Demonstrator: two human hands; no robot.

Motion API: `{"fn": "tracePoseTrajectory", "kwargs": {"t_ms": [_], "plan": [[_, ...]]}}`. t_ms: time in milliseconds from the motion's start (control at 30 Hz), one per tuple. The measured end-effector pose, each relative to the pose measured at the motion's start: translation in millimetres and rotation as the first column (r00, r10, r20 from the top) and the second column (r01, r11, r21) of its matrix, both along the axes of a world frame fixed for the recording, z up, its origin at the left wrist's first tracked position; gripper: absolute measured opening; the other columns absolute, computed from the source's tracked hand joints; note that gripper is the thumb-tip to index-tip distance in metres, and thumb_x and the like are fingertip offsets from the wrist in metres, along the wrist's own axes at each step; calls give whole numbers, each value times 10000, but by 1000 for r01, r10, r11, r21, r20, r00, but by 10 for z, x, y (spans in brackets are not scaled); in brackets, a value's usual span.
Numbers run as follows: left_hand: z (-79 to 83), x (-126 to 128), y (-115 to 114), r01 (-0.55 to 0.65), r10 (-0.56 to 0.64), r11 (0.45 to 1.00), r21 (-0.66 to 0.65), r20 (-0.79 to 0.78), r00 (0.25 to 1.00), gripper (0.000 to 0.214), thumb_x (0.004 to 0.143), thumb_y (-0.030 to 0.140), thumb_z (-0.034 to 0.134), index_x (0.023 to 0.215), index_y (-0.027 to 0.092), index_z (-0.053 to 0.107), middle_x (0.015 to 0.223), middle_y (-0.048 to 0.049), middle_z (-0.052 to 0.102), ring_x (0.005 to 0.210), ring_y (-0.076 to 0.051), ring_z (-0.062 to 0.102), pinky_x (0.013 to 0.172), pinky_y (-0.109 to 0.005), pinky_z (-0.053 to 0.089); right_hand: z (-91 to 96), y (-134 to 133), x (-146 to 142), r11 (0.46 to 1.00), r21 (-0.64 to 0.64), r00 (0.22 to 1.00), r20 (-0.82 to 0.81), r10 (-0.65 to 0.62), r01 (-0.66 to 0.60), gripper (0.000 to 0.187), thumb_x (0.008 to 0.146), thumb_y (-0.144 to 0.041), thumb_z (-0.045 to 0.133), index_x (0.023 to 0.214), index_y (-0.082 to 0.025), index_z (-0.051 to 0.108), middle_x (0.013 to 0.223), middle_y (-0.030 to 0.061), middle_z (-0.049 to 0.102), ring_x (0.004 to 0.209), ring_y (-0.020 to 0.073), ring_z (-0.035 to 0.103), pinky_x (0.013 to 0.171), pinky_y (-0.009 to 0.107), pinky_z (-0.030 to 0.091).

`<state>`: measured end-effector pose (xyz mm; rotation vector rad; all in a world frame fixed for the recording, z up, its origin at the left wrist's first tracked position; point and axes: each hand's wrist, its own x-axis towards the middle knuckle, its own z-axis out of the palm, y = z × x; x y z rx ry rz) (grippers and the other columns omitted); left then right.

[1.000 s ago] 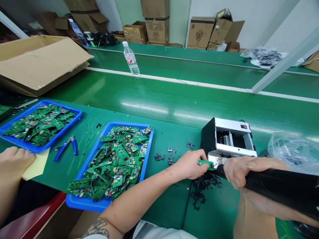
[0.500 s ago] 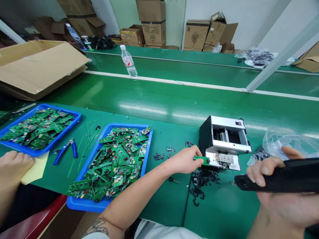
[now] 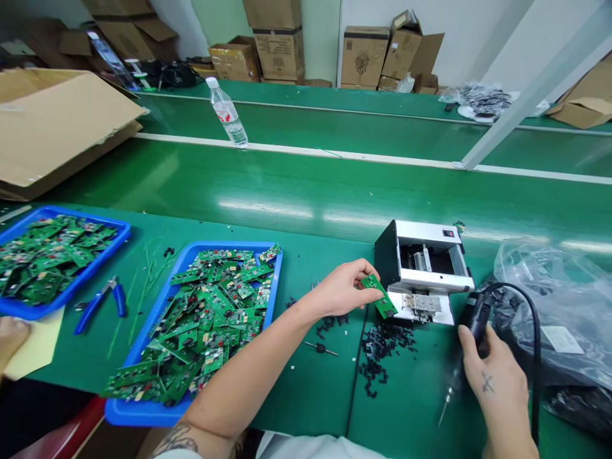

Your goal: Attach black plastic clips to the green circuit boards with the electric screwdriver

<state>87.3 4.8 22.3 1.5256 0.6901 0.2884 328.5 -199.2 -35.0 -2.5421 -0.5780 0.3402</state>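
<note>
My left hand pinches a small green circuit board by its upper end, thumb on top, just left of a silver-and-black screw feeder. The board is tilted, its lower end beside the feeder's front ledge. On the right, my right hand is wrapped round a black corded electric screwdriver, whose bit points down toward the table. Small black plastic parts lie heaped below the feeder. A blue tray full of similar boards stands left of my left forearm.
Farther left are another blue tray of boards, blue-handled cutters and a co-worker's hand. A loose screwdriver bit piece lies near my forearm. Plastic bags crowd the right side. A water bottle stands on the rail behind.
My left hand has drawn the board slightly up and left, turning its face into view. My right hand has lowered the electric screwdriver from a raised, sideways position to a downward one beside the feeder.
</note>
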Motion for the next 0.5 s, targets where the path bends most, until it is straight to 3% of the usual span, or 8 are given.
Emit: {"fn": "tracePoseTrajectory", "kwargs": {"t_ms": [100, 167, 200, 267, 333, 367, 433, 500], "plan": [[46, -22, 17, -41, 40, 999, 31, 42, 998, 182, 788, 298, 678, 896, 172, 604, 877, -17, 634, 727, -117, 568, 660, -233, 446, 109, -66, -159, 994, 28, 962, 257, 95, -106, 665, 846, -572, 518, 1333, -124, 584, 1235, 242, 598, 1144, 480, 553, 955, 655, 400], [84, -50, 16, -53, 50, 997, 59, 48, 998, 172, 814, 315, 654, 907, 173, 629, 901, -20, 638, 766, -123, 552, 689, -234, 433, 133, -149, -307, 950, 90, 891, 385, 242, -298, 526, 889, -541, 494, 1230, -169, 644, 1121, 172, 667, 1005, 362, 643, 908, 508, 495], [101, -67, 8, -53, 50, 996, 65, 43, 998, 176, 835, 327, 630, 924, 175, 637, 907, -17, 635, 762, -120, 539, 688, -233, 425, 127, -193, -388, 900, 103, 847, 397, 353, -424, 451, 895, -544, 496, 1122, -206, 688, 1033, 119, 704, 899, 289, 678, 848, 407, 540], [126, -109, -20, -39, 37, 997, 62, 24, 999, 192, 871, 344, 581, 950, 178, 638, 901, -9, 621, 737, -112, 512, 670, -228, 409, 85, -267, -555, 729, 109, 716, 329, 615, -676, 345, 896, -539, 522, 947, -258, 716, 889, 31, 740, 727, 180, 703, 697, 248, 571], [128, -159, -68, -9, 10, 999, 45, -12, 1000, 200, 894, 353, 547, 974, 185, 621, 867, 7, 589, 709, -107, 485, 644, -223, 393, 14, -309, -709, 521, 104, 526, 312, 792, -847, 270, 928, -459, 526, 934, -262, 710, 832, 4, 748, 683, 141, 721, 612, 185, 567], [115, -186, -97, 9, -8, 999, 32, -35, 999, 203, 904, 356, 532, 996, 192, 606, 839, 17, 565, 691, -104, 468, 629, -222, 384, -26, -319, -775, 448, 93, 452, 326, 830, -889, 238, 945, -406, 520, 959, -253, 702, 832, 9, 749, 691, 141, 730, 601, 184, 568], [53, -238, -163, 38, -38, 999, -3, -64, 997, 201, 918, 354, 514, 1043, 205, 560, 790, 37, 510, 663, -101, 443, 608, -221, 369, -106, -323, -874, 394, 65, 390, 359, 848, -917, 210, 965, -324, 500, 985, -229, 685, 850, 31, 745, 715, 154, 739, 600, 204, 575], [-53, -280, -230, 57, -60, 996, -72, -39, 997, 205, 910, 330, 530, 1074, 213, 493, 780, 49, 489, 661, -99, 459, 609, -222, 370, -172, -319, -934, 416, 57, 406, 369, 836, -908, 207, 970, -291, 487, 972, -216, 679, 856, 47, 735, 737, 167, 739, 620, 224, 578]]}}
